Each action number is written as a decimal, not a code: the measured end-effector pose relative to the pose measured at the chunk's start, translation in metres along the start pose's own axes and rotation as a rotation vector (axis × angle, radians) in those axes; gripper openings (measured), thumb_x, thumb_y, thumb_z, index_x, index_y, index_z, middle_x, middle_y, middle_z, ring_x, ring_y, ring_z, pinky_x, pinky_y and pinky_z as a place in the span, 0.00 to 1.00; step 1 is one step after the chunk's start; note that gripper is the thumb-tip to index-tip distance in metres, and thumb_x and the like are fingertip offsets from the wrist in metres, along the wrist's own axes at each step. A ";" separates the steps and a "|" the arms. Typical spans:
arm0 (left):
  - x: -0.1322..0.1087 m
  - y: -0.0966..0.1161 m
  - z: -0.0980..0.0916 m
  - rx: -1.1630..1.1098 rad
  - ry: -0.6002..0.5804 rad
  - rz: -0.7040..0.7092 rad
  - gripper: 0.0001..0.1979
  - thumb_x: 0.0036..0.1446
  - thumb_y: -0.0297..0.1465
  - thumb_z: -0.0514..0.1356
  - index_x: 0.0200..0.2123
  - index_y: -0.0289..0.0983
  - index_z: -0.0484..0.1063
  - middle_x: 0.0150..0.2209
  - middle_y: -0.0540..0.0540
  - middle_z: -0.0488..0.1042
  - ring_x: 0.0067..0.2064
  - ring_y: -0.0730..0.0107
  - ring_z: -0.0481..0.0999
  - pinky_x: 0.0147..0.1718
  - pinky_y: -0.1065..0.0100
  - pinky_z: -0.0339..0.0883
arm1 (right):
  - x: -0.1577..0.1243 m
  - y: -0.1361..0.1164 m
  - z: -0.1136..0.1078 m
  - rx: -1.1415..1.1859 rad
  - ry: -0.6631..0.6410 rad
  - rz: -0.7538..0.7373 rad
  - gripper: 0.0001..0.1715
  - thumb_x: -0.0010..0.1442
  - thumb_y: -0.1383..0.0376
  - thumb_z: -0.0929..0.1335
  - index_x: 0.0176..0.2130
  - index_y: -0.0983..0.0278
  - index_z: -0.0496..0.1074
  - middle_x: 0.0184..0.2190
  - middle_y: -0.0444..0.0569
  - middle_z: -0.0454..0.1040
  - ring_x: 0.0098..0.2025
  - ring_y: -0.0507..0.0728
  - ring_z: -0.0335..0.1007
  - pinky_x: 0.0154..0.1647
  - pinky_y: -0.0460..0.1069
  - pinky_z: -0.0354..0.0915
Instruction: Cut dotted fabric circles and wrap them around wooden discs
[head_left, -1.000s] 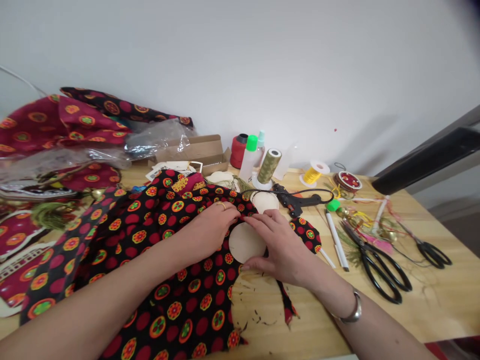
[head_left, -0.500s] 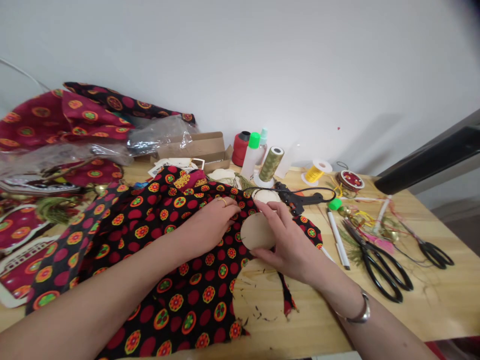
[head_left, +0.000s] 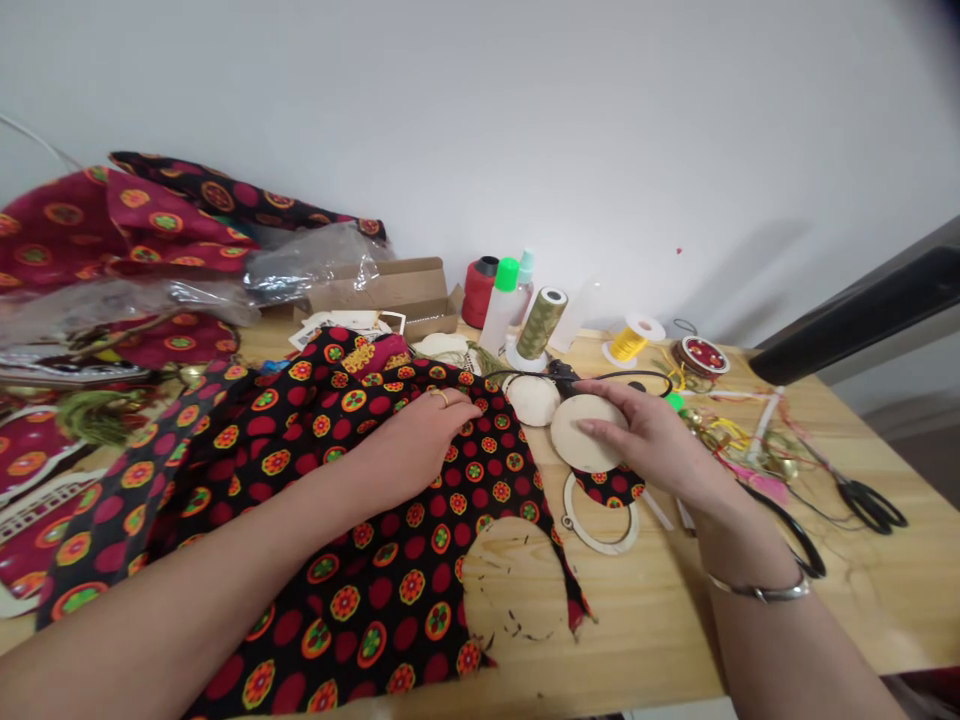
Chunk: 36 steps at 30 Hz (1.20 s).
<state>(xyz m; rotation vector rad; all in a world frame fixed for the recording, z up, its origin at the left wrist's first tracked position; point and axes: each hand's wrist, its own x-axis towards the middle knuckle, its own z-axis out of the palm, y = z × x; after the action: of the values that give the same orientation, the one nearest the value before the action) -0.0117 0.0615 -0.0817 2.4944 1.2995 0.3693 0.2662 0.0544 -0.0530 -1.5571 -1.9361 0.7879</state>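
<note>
My right hand [head_left: 649,435] pinches a pale round wooden disc [head_left: 581,450], thumb on top and fingers at its far edge. Partly under that disc is a round piece of patterned black fabric [head_left: 619,488]. Just in front of it lies a pale wooden ring [head_left: 596,545] with a small loop. My left hand [head_left: 420,440] rests on a large black cloth [head_left: 397,545] with red dots and orange-green flower motifs, fingers stretched out along it. A rounded cut-out in the cloth's near right side bares the table. Another pale disc [head_left: 531,400] lies past the cloth's right edge.
Bottles [head_left: 499,310], a green thread spool [head_left: 541,328] and a yellow spool [head_left: 634,340] stand along the wall. Scissors [head_left: 870,505] and tangled trimmings lie to the right. Left are plastic-wrapped fabrics [head_left: 180,230] and a cardboard box [head_left: 390,285].
My right hand has carried the disc off the cloth to the right, over the round fabric piece. The ring and the other disc show more now. My left hand has hardly moved.
</note>
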 end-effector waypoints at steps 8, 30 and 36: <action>0.000 -0.001 0.001 -0.014 0.041 0.000 0.23 0.60 0.21 0.46 0.56 0.36 0.67 0.54 0.40 0.70 0.55 0.61 0.68 0.56 0.54 0.62 | 0.000 0.003 0.001 -0.274 0.058 -0.089 0.19 0.58 0.62 0.69 0.49 0.64 0.73 0.44 0.53 0.77 0.44 0.62 0.73 0.45 0.57 0.69; -0.031 0.057 -0.029 0.208 -0.103 0.145 0.11 0.60 0.29 0.53 0.30 0.37 0.73 0.27 0.45 0.74 0.27 0.63 0.72 0.26 0.64 0.64 | -0.028 -0.047 0.040 -0.663 -0.116 -0.242 0.17 0.60 0.54 0.66 0.29 0.64 0.70 0.23 0.47 0.72 0.24 0.55 0.67 0.24 0.48 0.50; -0.093 0.067 -0.022 0.093 -0.231 0.039 0.13 0.59 0.31 0.53 0.25 0.41 0.73 0.23 0.47 0.75 0.23 0.66 0.71 0.21 0.68 0.59 | -0.036 -0.051 0.028 -0.677 -0.285 -0.366 0.17 0.55 0.52 0.69 0.31 0.64 0.69 0.25 0.47 0.73 0.28 0.56 0.69 0.25 0.48 0.50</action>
<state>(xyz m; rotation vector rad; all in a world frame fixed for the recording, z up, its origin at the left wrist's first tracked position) -0.0213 -0.0490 -0.0443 2.5514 1.2021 0.0265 0.2192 0.0077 -0.0374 -1.4006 -2.7928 0.2008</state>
